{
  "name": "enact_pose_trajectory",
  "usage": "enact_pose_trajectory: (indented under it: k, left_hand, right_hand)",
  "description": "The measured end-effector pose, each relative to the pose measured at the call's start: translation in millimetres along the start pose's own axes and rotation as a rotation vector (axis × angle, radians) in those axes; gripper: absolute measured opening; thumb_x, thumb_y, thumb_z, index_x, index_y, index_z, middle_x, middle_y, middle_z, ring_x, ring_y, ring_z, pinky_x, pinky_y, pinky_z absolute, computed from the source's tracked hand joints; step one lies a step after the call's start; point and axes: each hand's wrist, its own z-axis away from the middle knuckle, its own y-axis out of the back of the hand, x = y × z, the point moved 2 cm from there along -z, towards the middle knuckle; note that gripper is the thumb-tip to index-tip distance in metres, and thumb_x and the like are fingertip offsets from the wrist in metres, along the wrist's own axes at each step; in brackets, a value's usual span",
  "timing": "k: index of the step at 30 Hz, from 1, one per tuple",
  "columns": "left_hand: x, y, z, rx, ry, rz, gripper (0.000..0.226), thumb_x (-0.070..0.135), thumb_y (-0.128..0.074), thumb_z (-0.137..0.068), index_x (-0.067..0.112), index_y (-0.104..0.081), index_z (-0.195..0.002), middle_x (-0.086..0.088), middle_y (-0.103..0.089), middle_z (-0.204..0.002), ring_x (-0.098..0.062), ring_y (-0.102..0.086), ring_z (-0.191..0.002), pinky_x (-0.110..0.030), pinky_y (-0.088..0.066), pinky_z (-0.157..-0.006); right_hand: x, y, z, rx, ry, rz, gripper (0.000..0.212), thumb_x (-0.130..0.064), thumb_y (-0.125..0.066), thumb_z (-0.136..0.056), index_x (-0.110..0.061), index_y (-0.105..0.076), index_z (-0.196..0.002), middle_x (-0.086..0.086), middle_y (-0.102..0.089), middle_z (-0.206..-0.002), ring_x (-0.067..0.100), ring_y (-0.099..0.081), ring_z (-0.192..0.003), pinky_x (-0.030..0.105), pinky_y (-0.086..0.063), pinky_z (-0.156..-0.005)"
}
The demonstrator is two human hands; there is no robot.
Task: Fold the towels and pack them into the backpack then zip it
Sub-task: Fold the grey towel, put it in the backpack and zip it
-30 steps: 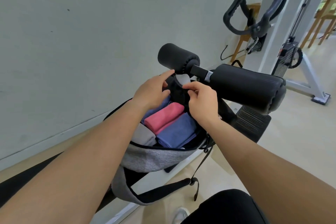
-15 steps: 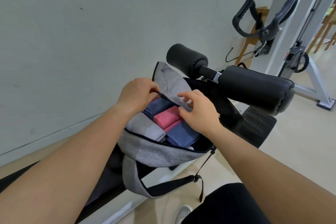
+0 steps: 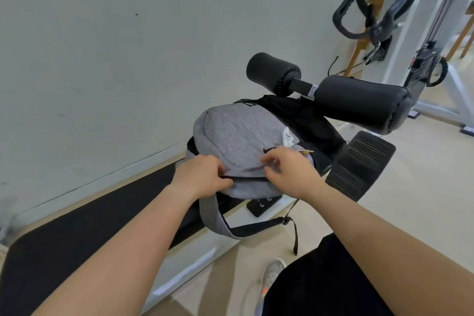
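A grey backpack with black trim lies on the black pad of a gym bench. Its grey flap is pulled down over the opening, so the folded towels are hidden. My left hand pinches the near left edge of the flap at the zip line. At the near right edge, my right hand has its fingers curled on the fabric. A grey and black shoulder strap hangs off the bench toward me.
Black foam rollers of the bench stand just behind the backpack. A ribbed black footplate lies to the right. The wall runs along the left. An exercise machine with curved handles stands at the back right. My shoe rests on the floor below.
The flap has been brought down toward me over the open bag. The pink, blue and grey towels seen earlier are now covered. Both hands moved to the near edge.
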Motion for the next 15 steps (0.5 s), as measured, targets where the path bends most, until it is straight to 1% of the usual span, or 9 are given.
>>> enact_pose_trajectory:
  k: [1,2,4,6,7,8,11,13,15]
  left_hand:
    - [7.7,2.7,-0.8,0.044,0.004,-0.013,0.032,0.059,-0.059,-0.082,0.028,-0.065,-0.080,0.007,-0.071,-0.084,-0.015,-0.065,-0.079,-0.033,-0.055,-0.066]
    - [17.7,4.8,-2.0,0.097,0.007,0.013,0.034,0.062,-0.057,-0.082,0.029,-0.065,-0.080,0.008,-0.069,-0.081,-0.013,-0.064,-0.077,-0.031,-0.053,-0.063]
    - [42.9,6.7,-6.7,0.185,-0.023,0.131,0.028,0.060,-0.056,-0.083,0.033,-0.064,-0.082,0.012,-0.066,-0.076,-0.009,-0.062,-0.074,-0.031,-0.051,-0.061]
    - [73.9,0.7,-15.7,0.224,-0.121,0.206,0.019,0.052,-0.059,-0.084,0.034,-0.064,-0.083,0.013,-0.064,-0.077,-0.008,-0.061,-0.076,-0.034,-0.053,-0.066]
    - [89.5,-5.9,-21.3,0.225,-0.185,0.217,0.014,0.048,-0.062,-0.085,0.034,-0.065,-0.086,0.014,-0.063,-0.083,-0.008,-0.060,-0.081,-0.034,-0.053,-0.071]
    - [104.6,-13.7,-26.9,0.221,-0.253,0.205,0.013,0.045,-0.064,-0.085,0.034,-0.066,-0.091,0.014,-0.061,-0.091,-0.009,-0.057,-0.088,-0.034,-0.052,-0.076]
    - [140.1,-42.3,-40.9,0.224,-0.406,0.045,0.026,0.041,-0.069,-0.083,0.032,-0.064,-0.107,0.009,-0.058,-0.111,-0.014,-0.053,-0.105,-0.034,-0.047,-0.088]
    - [149.7,-59.3,-46.9,0.242,-0.423,-0.061,0.032,0.042,-0.069,-0.082,0.030,-0.062,-0.111,0.007,-0.057,-0.114,-0.017,-0.053,-0.108,-0.036,-0.046,-0.088]
    - [149.1,-72.7,-51.8,0.256,-0.387,-0.142,0.039,0.044,-0.069,-0.080,0.028,-0.059,-0.114,0.005,-0.056,-0.116,-0.019,-0.053,-0.109,-0.037,-0.047,-0.087]
  right_hand:
    - [10.7,7.2,5.7,0.054,-0.039,-0.004,0.023,-0.023,-0.056,-0.088,-0.026,-0.068,-0.108,-0.011,-0.061,-0.104,0.009,-0.057,-0.095,0.030,-0.049,-0.084]
    - [24.3,14.5,12.5,0.099,-0.091,0.003,0.023,-0.021,-0.055,-0.089,-0.025,-0.068,-0.108,-0.011,-0.060,-0.103,0.010,-0.057,-0.094,0.031,-0.049,-0.084]
    - [56.5,24.6,26.6,0.149,-0.210,0.037,0.023,-0.016,-0.053,-0.090,-0.024,-0.067,-0.107,-0.008,-0.062,-0.104,0.013,-0.060,-0.093,0.036,-0.052,-0.083]
    - [85.8,28.4,39.2,0.169,-0.296,0.063,0.027,-0.013,-0.051,-0.091,-0.023,-0.067,-0.110,-0.002,-0.064,-0.109,0.018,-0.063,-0.094,0.039,-0.054,-0.082]
    - [96.4,28.2,43.7,0.163,-0.317,0.066,0.028,-0.012,-0.052,-0.091,-0.024,-0.066,-0.112,-0.002,-0.063,-0.110,0.018,-0.063,-0.094,0.038,-0.054,-0.081]
    - [104.0,26.1,46.7,0.148,-0.326,0.060,0.028,-0.013,-0.055,-0.090,-0.025,-0.065,-0.114,-0.003,-0.063,-0.111,0.016,-0.062,-0.093,0.036,-0.054,-0.080]
    - [113.6,14.8,47.3,0.115,-0.313,0.044,0.028,-0.024,-0.066,-0.087,-0.027,-0.061,-0.114,-0.007,-0.060,-0.108,0.010,-0.058,-0.087,0.031,-0.052,-0.076]
    - [115.0,7.4,44.2,0.153,-0.322,0.056,0.028,-0.030,-0.071,-0.083,-0.027,-0.059,-0.109,-0.009,-0.058,-0.103,0.010,-0.056,-0.084,0.031,-0.052,-0.072]
    - [117.2,0.9,39.3,0.196,-0.353,0.082,0.028,-0.035,-0.074,-0.081,-0.026,-0.058,-0.102,-0.010,-0.057,-0.096,0.012,-0.055,-0.082,0.032,-0.052,-0.069]
